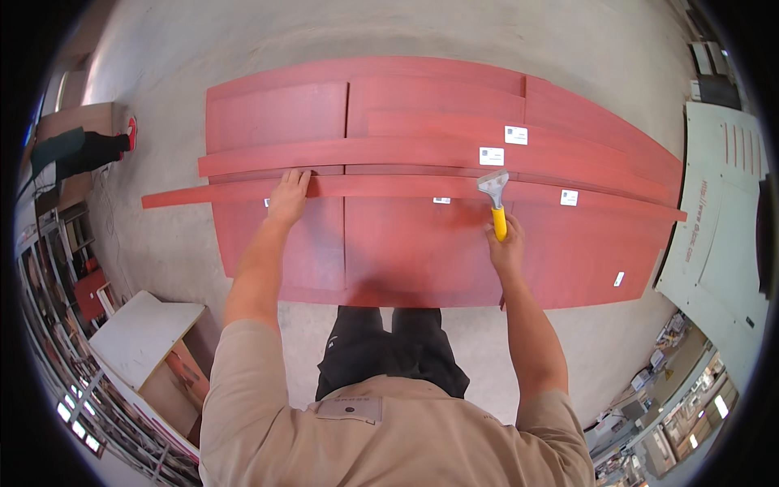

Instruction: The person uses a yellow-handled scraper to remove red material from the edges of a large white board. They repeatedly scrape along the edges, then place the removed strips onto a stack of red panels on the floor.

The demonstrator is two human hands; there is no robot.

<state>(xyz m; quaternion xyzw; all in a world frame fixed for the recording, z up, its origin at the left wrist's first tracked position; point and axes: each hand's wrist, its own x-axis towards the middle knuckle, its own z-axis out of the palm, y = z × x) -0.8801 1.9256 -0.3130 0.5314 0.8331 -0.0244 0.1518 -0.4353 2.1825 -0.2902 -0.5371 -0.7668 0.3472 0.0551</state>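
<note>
In my right hand [507, 243] is a scraper [492, 187] with a yellow handle and a wide silver head. Its head lies over a long, narrow red strip [389, 186] that runs across the red panels. My left hand [288, 196] grips that strip left of the middle, with fingertips over its far edge. The strip's left end juts past the panels beneath. Just beyond it lies a second red strip [422, 152]. Small white labels dot the red pieces, one label [491, 156] close to the scraper's head.
Flat red panels [422, 252] spread out in front of my legs. A pale green machine cabinet [718, 219] stands at the right. On the left are a white-topped cabinet [150, 329] and a person in dark trousers and red shoes [101, 150]. Concrete floor [389, 36] surrounds the panels.
</note>
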